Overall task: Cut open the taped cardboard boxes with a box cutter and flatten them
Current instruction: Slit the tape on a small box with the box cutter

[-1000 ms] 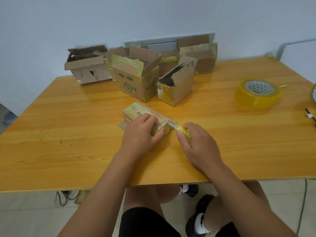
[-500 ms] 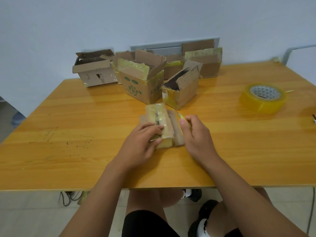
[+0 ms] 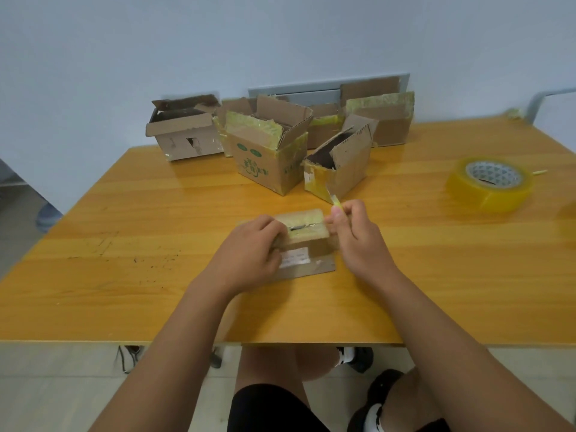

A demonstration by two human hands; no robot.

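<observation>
- Near the front edge of the bench (image 3: 124, 300), between my two hands, sits the small taped box (image 3: 307, 244); its top face is wrapped in yellowish tape and already shows a dark slit along the seam.
- My left hand (image 3: 252, 254) grips the box's left end, fingers curled over the top edge; it pins the box down to the wood.
- My right hand (image 3: 355, 235) is closed round the box cutter (image 3: 337, 203), of which only a yellow-green tip shows above my fingers; I cannot tell whether the blade is out.
- I judge the box light and likely empty, so it will slide or tip unless held; the cardboard is stiff at the corners but gives in the middle of a panel.
- Glossy tape looks slick; better to hold on bare cardboard at the ends, well off the cut line.
- Tape layered over edges will probably resist tearing; the remaining seams want the blade, not a pull.
- Farther back stand the opened boxes (image 3: 268, 151), flaps up, none of them flattened; a tape roll (image 3: 489, 182) lies off to the right.
</observation>
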